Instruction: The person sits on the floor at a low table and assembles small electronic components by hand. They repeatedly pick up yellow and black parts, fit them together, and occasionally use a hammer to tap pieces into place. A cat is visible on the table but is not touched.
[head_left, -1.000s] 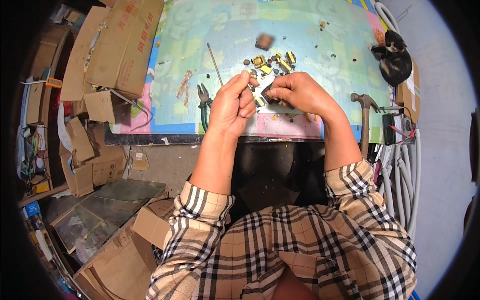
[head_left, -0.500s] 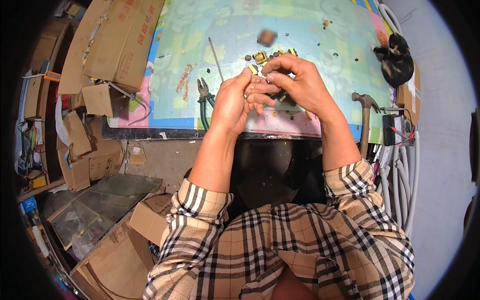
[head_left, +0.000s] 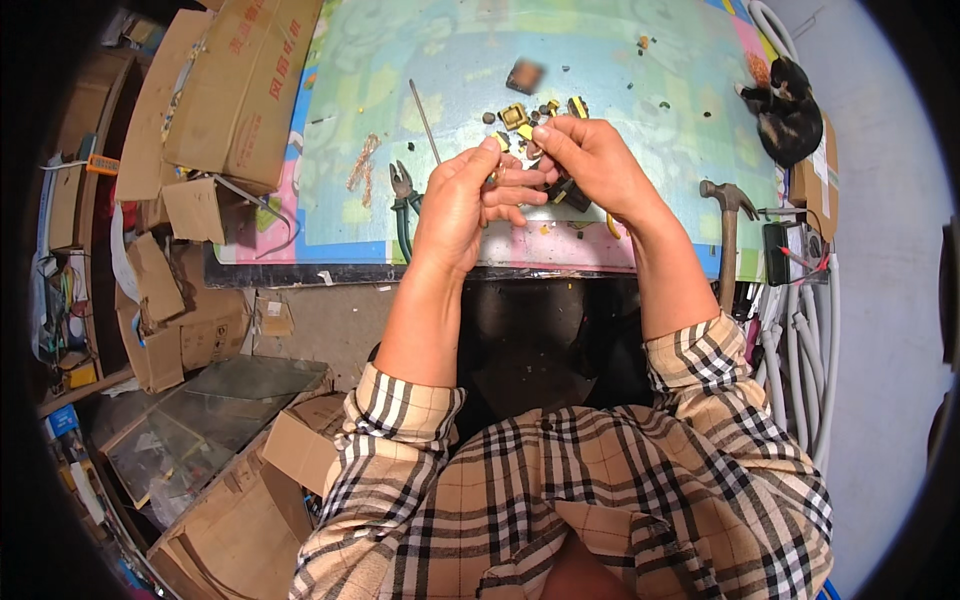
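Observation:
My left hand (head_left: pixel 465 195) is closed at the thumb and forefinger, with a small yellow part (head_left: pixel 503 142) at the thumb tip. Its other fingers stretch toward my right hand (head_left: pixel 598 165). That hand is pinched just beside it, and whatever it grips is too small to make out. Both hands are over the near side of the table. Beyond the fingertips lie a yellow-brown square frame (head_left: pixel 514 116), a black-and-yellow piece (head_left: pixel 577 107) and small dark bits. Dark blocks (head_left: pixel 570 195) show partly under my right hand. A blurred dark block (head_left: pixel 525 76) sits farther back.
Left of my hands are green-handled pliers (head_left: pixel 402 205), a thin metal rod (head_left: pixel 425 120) and a tangle of copper wire (head_left: pixel 363 165). A hammer (head_left: pixel 729 230) crosses the right table edge. A cat (head_left: pixel 788 120) lies at the far right corner. Cardboard boxes (head_left: pixel 235 90) stand left.
My right hand has drawn slightly lower and left, its fingers less raised and its thumb now pointing up and away. The left hand keeps its pose. The whole view has shifted a little.

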